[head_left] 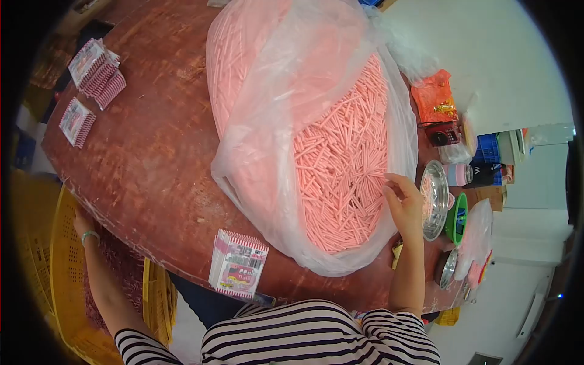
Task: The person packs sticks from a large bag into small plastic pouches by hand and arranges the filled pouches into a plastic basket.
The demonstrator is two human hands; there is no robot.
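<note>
A big clear plastic bag (pixel 261 152) lies open on the table, full of thin pink sticks (pixel 344 164). My right hand (pixel 406 204) is at the bag's right edge, thumb and forefinger curved apart beside the sticks; I see nothing held between them. Down at the left, my left hand (pixel 81 222) reaches into a yellow crate (pixel 67 274) with dark reddish small pieces (pixel 112 267) inside. Its fingers are blurred and partly hidden. In front of me a stack of printed, pink-striped packets (pixel 239 264) sits near the table edge.
More striped packet stacks (pixel 97 70) stand at the far left of the reddish table (pixel 152 140). Along the right are a metal bowl (pixel 434 201), a green basket (pixel 456 219), a smaller metal bowl (pixel 447 267), an orange bag (pixel 435 97) and a pink-and-blue cup (pixel 457 174).
</note>
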